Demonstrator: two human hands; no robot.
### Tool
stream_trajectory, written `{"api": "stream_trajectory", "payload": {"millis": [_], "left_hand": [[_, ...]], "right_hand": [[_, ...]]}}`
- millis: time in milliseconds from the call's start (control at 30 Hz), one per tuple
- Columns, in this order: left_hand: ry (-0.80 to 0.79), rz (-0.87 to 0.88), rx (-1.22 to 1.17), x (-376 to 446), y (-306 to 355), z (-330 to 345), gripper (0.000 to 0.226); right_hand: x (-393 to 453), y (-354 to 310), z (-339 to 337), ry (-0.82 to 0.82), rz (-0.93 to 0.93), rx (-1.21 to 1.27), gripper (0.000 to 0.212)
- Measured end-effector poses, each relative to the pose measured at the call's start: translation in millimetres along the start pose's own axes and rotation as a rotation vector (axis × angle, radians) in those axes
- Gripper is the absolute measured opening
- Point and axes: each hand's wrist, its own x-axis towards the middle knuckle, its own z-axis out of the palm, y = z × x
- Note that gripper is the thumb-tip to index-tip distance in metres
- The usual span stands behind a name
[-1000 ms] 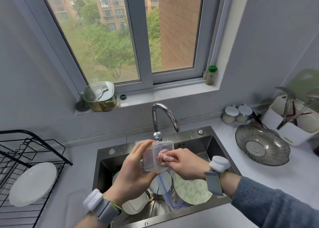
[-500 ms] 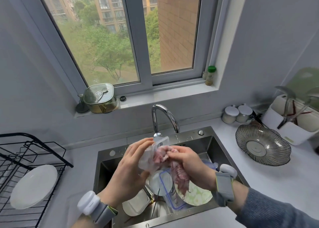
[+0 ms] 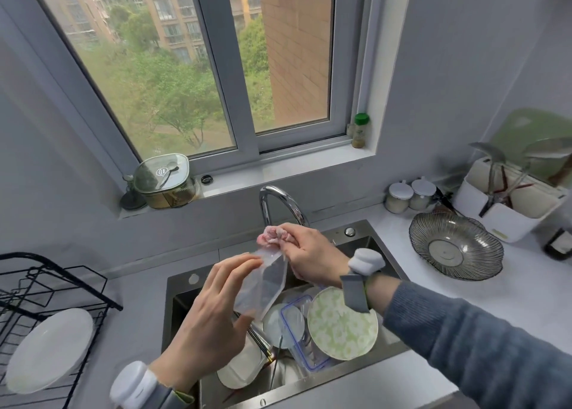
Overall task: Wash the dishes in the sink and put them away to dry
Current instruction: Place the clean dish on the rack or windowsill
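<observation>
Left hand: my left hand (image 3: pixel 213 325) holds the clear plastic container (image 3: pixel 263 285) over the sink, fingers spread along its near left side, thumb low on its bottom corner.
Right hand: my right hand (image 3: pixel 309 254) pinches a pink dishcloth (image 3: pixel 272 235) bunched in curled fingers, just touching the container's top edge, right under the faucet (image 3: pixel 278 204).
Sink: the steel sink (image 3: pixel 365 238) has its near rim running below my wrists; inside lie a green patterned plate (image 3: pixel 343 325), a blue-rimmed lid (image 3: pixel 297 325), a white plate (image 3: pixel 241 368) and chopsticks (image 3: pixel 258 340), crowded together.
Open room: bare countertop (image 3: pixel 464 294) to the right between the sink and the ribbed glass bowl (image 3: pixel 455 247); a strip of counter to the left between the sink and the black drying rack (image 3: pixel 46 297), which holds one white plate (image 3: pixel 49 350).
Changed: a second ago the cloth was inside the container; half a second ago it hung down from my fingers. Now it is out and balled up above the rim, and the container has tipped so it hangs lower.
Hard to tell: the container is blurred and see-through, so its opening is unclear; the rack is cut off at the left edge; my right sleeve (image 3: pixel 479 346) runs out at the lower right.
</observation>
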Motion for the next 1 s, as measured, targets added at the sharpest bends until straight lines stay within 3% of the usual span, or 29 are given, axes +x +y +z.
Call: {"api": "stream_trajectory", "payload": {"millis": [100, 267, 333, 467, 533, 700, 800, 900, 1000], "left_hand": [[0.012, -0.03, -0.04, -1, 0, -3, 0.104], [0.035, -0.062, -0.069, 13, -5, -6, 0.1], [0.041, -0.046, -0.075, 19, -3, -8, 0.097], [0.025, -0.012, -0.093, 24, 5, -14, 0.096], [0.053, -0.041, -0.161, 27, 6, -17, 0.09], [0.15, -0.324, -0.453, 37, 3, -15, 0.083], [0.185, -0.525, -0.612, 41, -5, 2, 0.082], [0.218, -0.755, -0.733, 47, -6, 12, 0.098], [0.102, -0.869, -0.756, 52, 6, 19, 0.098]], "right_hand": [[3, 9, -5, -0.013, 0.087, 0.047, 0.021], [-14, -23, 5, 0.047, -0.15, 0.09, 0.026], [-11, -24, 4, 0.084, -0.161, 0.067, 0.022], [4, 13, -11, 0.081, 0.079, 0.023, 0.017], [4, 33, -13, 0.053, 0.23, 0.192, 0.019], [-12, 39, -3, 0.105, 0.411, 0.759, 0.024], [-19, 28, 4, 0.172, 0.355, 0.927, 0.027], [-31, 16, 8, 0.218, 0.165, 0.917, 0.048], [-45, -1, 15, 0.239, -0.014, 0.583, 0.052]]}}
